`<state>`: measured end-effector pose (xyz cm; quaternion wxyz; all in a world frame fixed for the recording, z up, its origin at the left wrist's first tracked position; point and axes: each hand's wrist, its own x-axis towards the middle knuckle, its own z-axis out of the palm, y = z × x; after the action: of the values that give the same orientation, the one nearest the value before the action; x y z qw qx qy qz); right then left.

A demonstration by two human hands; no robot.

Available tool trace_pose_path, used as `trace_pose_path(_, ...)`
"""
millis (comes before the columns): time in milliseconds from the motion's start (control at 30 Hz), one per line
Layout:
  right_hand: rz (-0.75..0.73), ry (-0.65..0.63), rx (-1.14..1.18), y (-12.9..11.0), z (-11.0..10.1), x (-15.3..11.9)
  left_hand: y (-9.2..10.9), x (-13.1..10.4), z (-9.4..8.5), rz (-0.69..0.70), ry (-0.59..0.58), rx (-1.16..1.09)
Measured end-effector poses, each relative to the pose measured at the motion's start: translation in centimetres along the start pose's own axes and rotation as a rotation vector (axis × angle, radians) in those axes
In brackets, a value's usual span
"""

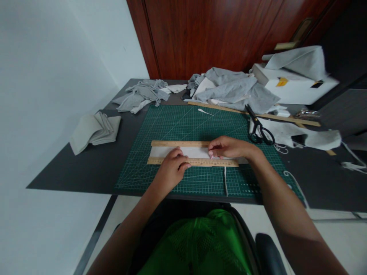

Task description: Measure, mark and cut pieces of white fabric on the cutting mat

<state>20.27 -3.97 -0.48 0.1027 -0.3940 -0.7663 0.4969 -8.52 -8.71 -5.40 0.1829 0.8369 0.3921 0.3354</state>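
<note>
Both hands (200, 158) pressing rulers (197, 162), fabric strip (196, 152) between

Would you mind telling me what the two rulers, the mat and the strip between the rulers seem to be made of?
Rulers: likely unvarnished wood, pale tan, printed marks. Mat: probably matte plastic or rubber, green with a white grid. Strip: looks like off-white fabric, though paper can't be excluded.

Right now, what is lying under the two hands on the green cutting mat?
A white fabric strip lies between two wooden rulers. The left hand and right hand press on it. The strip's parts beneath the hands are covered.
</note>
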Motion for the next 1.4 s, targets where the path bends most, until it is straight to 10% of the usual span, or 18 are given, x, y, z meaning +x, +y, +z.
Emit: trace_pose_path(1400, 0.043, 0.001, 0.005, -0.19, 0.18, 0.29, 0.19, 0.17, -0.24, -0.024, -0.032, 0.009)
